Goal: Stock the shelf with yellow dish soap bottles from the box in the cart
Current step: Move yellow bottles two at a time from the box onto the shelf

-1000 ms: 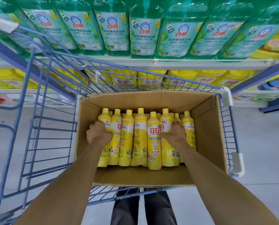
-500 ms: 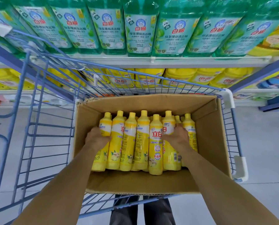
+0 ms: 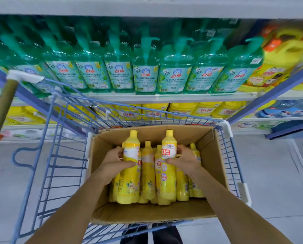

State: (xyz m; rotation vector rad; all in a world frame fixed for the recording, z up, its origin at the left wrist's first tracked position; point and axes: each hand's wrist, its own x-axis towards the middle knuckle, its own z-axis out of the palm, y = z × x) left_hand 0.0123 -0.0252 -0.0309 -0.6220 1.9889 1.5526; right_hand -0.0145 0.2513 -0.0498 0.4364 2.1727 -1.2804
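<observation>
An open cardboard box [image 3: 210, 152] sits in a blue wire cart [image 3: 64, 155] and holds several yellow dish soap bottles [image 3: 148, 166]. My left hand [image 3: 114, 160] grips one yellow bottle [image 3: 130, 180] near its shoulder, raised above the others. My right hand [image 3: 186, 158] grips a second yellow bottle [image 3: 167, 175], also lifted, its cap high near the box's far wall. Beyond the cart, the lower shelf [image 3: 164, 98] carries yellow jugs [image 3: 180, 110].
Green pump bottles [image 3: 145, 74] fill the shelf level above the yellow jugs. Large yellow jugs with orange caps [image 3: 277, 64] stand at the upper right. Blue shelf uprights [image 3: 270, 99] flank the bay. Grey floor lies on both sides of the cart.
Both hands have closed round a bottle each and lifted them up out of the row. The view has tilted up toward the shelves.
</observation>
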